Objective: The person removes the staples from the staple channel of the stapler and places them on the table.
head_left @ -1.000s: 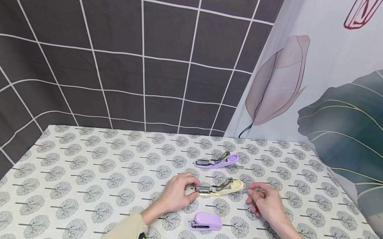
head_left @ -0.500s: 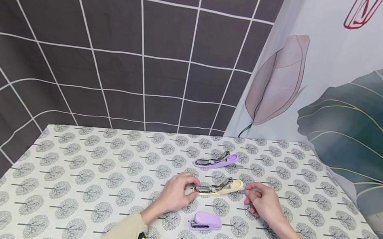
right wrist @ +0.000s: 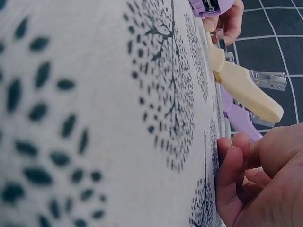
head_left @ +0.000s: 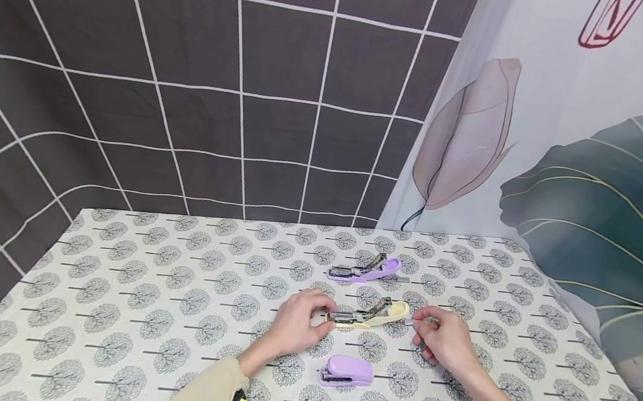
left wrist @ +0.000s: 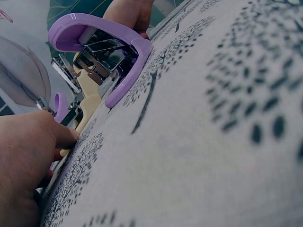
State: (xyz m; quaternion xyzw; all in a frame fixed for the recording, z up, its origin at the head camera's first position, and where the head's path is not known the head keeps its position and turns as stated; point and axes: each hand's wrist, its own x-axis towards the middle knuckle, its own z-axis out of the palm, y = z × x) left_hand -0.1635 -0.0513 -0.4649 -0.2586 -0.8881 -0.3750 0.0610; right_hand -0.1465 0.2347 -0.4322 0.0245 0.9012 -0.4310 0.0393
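In the head view, a cream stapler (head_left: pixel 384 314) lies with its metal top raised. My left hand (head_left: pixel 297 322) holds its front end between thumb and fingers; the left wrist view shows this hand (left wrist: pixel 26 161) low beside the cream body (left wrist: pixel 88 97). At the stapler's rear end, my right hand (head_left: pixel 445 338) pinches the end of a small grey strip of staples (head_left: pixel 408 322). The right wrist view shows the curled fingers (right wrist: pixel 232 175) close to the cloth, with the strip hidden. Nearer me sits a closed purple stapler (head_left: pixel 348 371).
Farther back lies an opened purple stapler (head_left: pixel 369 272), with a small grey strip (head_left: pixel 403 280) behind its rear end. A tree-print cloth (head_left: pixel 153 341) covers the table. Beyond it hang a dark grid curtain (head_left: pixel 185 120) and a leaf-print curtain (head_left: pixel 615 221).
My right hand has shifted slightly left toward the cream stapler's rear end. The left hand and all the staplers have stayed in place.
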